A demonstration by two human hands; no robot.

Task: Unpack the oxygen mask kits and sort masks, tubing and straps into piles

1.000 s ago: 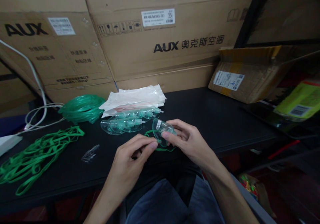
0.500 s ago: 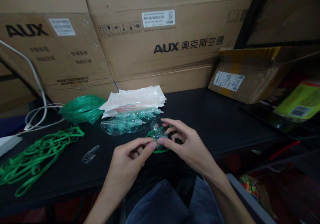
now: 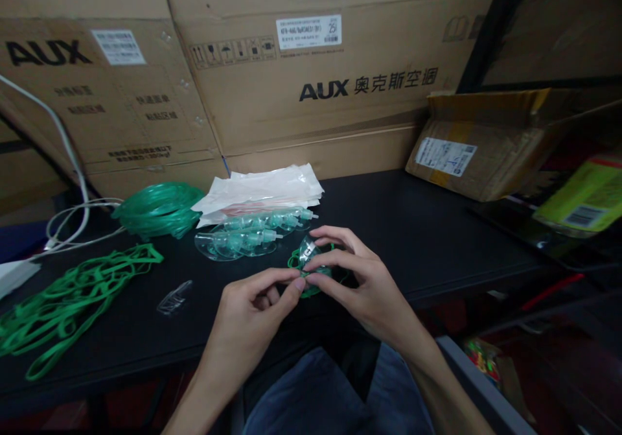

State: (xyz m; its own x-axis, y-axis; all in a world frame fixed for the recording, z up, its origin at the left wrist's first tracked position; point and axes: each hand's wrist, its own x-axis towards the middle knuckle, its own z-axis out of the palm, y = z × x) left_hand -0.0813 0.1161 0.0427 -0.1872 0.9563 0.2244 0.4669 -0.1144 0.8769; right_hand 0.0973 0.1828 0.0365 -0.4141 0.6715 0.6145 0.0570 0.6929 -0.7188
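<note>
A clear plastic face mask (image 3: 308, 248) with a green elastic strap (image 3: 311, 292) around it is down at the table's front edge, between my hands. My left hand (image 3: 260, 299) is closed, its thumb and forefinger pinching the mask's near edge. Fingertips of my right hand (image 3: 357, 266) meet them there, pinching the same edge, with its upper fingers curled over the mask. The small part right between the fingertips is mostly covered. Several more clear masks with green fittings (image 3: 238, 244) lie just beyond, left of my right hand.
White packets (image 3: 265, 188) lie behind the masks. Leftward are a coil of green tubing (image 3: 160, 208), a heap of green straps (image 3: 72, 305) and small clear strips (image 3: 173, 297). Large cartons (image 3: 315, 117) wall off the back; an opened box (image 3: 481, 143) stands at right.
My right fingers have closed in toward my left fingertips, the forefinger coming down to the pinch. The mask has tilted under them. My left hand stays nearly in place.
</note>
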